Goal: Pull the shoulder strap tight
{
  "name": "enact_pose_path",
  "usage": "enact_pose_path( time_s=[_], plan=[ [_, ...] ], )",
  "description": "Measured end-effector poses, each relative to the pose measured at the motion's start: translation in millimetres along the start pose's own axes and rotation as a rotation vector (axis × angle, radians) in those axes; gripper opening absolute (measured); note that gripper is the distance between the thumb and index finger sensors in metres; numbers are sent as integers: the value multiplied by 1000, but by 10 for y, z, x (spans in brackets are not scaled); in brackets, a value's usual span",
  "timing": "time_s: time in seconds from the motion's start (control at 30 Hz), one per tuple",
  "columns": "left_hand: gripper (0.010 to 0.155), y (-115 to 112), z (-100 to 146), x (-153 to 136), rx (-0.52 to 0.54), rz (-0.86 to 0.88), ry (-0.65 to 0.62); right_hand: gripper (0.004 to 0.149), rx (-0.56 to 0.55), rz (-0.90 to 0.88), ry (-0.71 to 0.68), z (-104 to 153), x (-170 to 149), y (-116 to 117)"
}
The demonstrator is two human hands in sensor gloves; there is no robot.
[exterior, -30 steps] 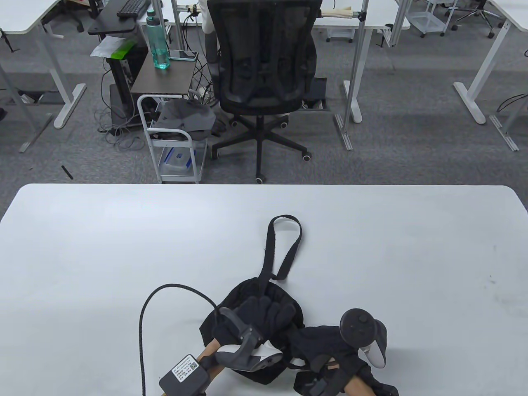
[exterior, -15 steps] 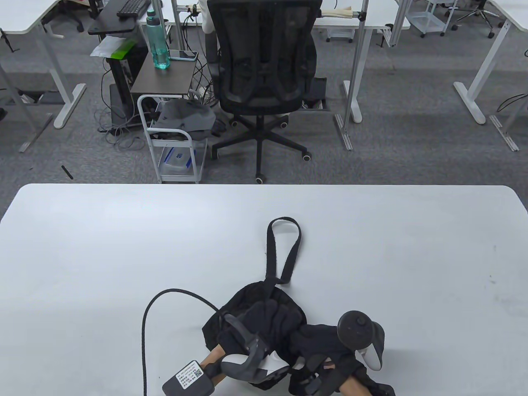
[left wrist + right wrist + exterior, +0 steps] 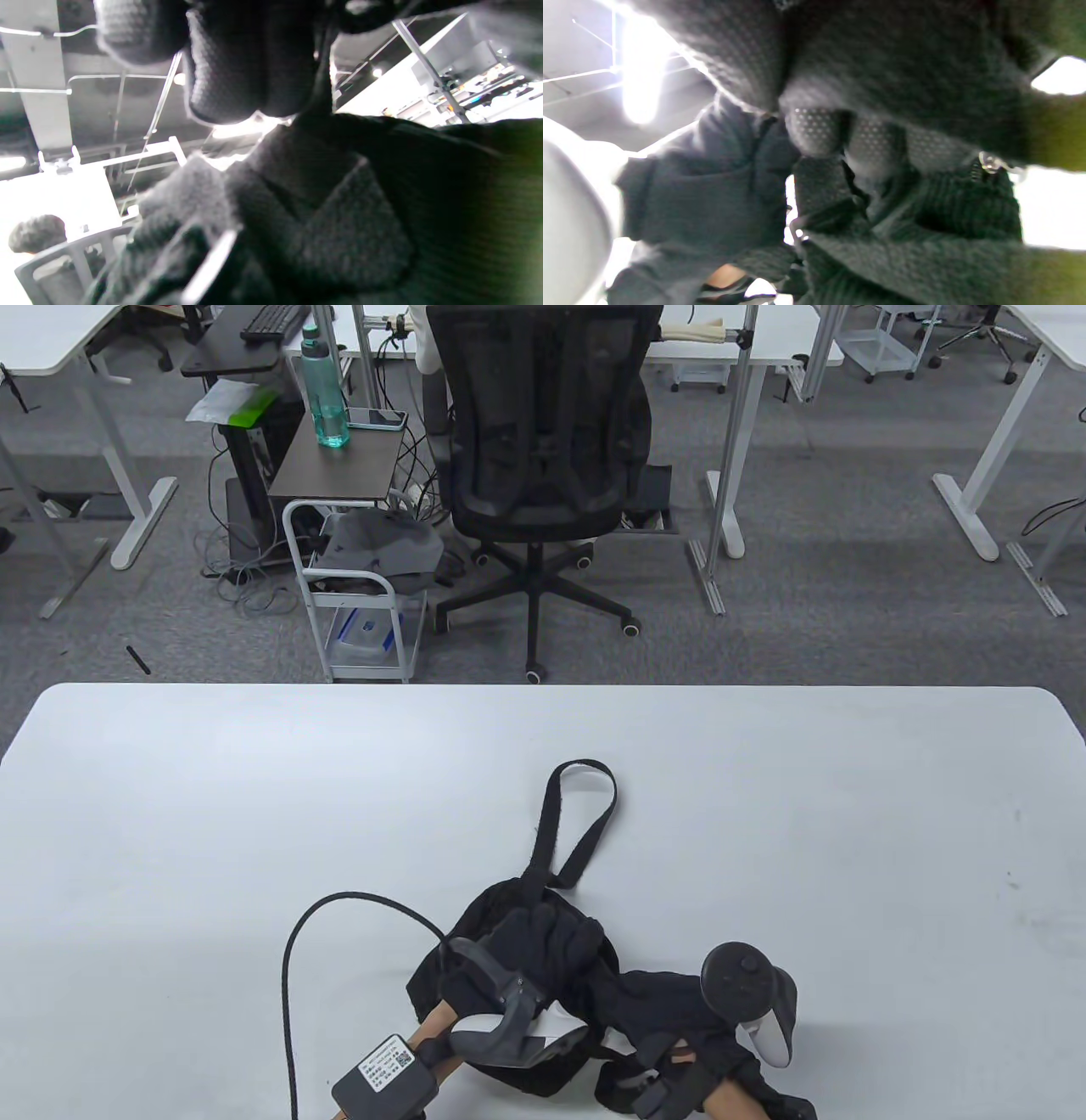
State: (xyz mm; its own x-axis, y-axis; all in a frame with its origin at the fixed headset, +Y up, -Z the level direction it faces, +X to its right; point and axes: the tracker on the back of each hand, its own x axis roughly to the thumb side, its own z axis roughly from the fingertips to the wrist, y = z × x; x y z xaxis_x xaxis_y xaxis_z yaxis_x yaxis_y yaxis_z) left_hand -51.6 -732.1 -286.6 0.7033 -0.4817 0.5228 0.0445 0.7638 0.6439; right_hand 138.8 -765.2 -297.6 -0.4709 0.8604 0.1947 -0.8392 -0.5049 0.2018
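A small black bag (image 3: 496,909) lies near the table's front edge. Its black shoulder strap (image 3: 596,821) runs away from me in a narrow loop on the table. My left hand (image 3: 551,942) rests on top of the bag with the fingers stretched forward over it. My right hand (image 3: 657,1005) is just right of the bag, fingers curled around black webbing and fabric at the bag's right side. In the right wrist view the fingers (image 3: 818,131) are closed on dark fabric (image 3: 925,262). The left wrist view shows gloved fingers (image 3: 250,63) against the bag (image 3: 403,203).
A black cable (image 3: 293,976) arcs from my left wrist across the white table (image 3: 254,814). An office chair (image 3: 543,432) and a small cart (image 3: 356,585) stand beyond the far edge.
The far end of the strap loop has slid a little toward me. The bag and my left hand have shifted slightly. My right hand keeps its grip.
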Motion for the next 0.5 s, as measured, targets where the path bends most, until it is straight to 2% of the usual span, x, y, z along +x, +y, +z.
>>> enact_pose_path(
  time_s=[0.17, 0.43, 0.5],
  plan=[
    [64, 79, 19, 172, 60, -47, -39, 42, -19, -15, -8, -20, 6, 47],
    [65, -58, -8, 107, 23, 0, -19, 38, -14, -18, -9, -22, 38, 19],
    [65, -97, -31, 57, -16, 8, 14, 38, -10, -3, -4, -23, 49, 7]
  ],
)
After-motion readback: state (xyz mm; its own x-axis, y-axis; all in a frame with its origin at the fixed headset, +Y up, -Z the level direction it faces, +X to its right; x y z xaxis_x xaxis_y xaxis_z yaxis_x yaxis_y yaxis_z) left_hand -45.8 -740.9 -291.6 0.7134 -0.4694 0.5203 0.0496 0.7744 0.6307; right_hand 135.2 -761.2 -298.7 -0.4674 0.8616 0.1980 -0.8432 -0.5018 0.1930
